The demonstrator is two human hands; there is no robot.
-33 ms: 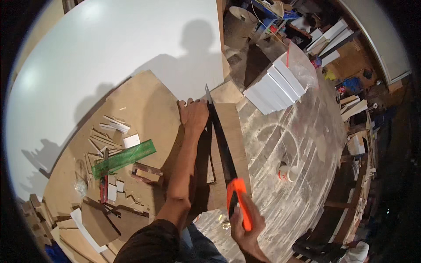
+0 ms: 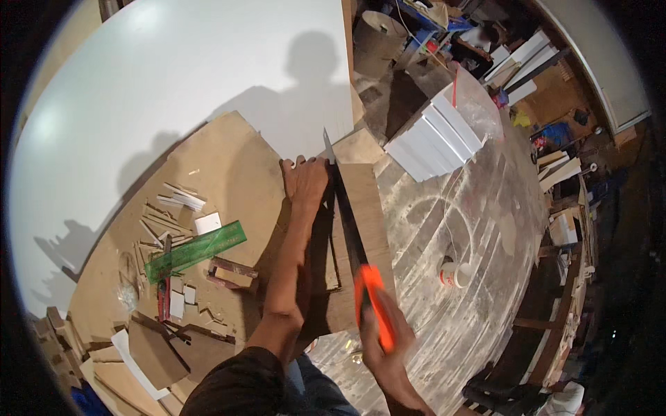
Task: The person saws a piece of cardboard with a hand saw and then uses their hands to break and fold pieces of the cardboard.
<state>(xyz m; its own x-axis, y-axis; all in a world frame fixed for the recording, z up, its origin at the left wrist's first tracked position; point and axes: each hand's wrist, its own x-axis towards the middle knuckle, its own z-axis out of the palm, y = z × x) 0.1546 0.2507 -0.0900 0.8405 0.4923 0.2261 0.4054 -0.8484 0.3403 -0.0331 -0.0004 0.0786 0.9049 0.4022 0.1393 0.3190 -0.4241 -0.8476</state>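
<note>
Over the wooden board (image 2: 371, 229), the saw (image 2: 351, 229) is gripped by its handle (image 2: 368, 281) in the closed fingers of the right hand (image 2: 388, 336). The left hand (image 2: 305, 182) is placed beside the blade (image 2: 340, 194), fingers bent; its hold cannot be told. Strokes are best kept straight.

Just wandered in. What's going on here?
A person has a handsaw in the right hand, gripped by its orange handle, with the blade pointing away over a brown board. The left hand rests close beside the blade's far end. Whether it is in the wood is hard to tell. Over to the left lie a flat green strip and thin offcuts.
</note>
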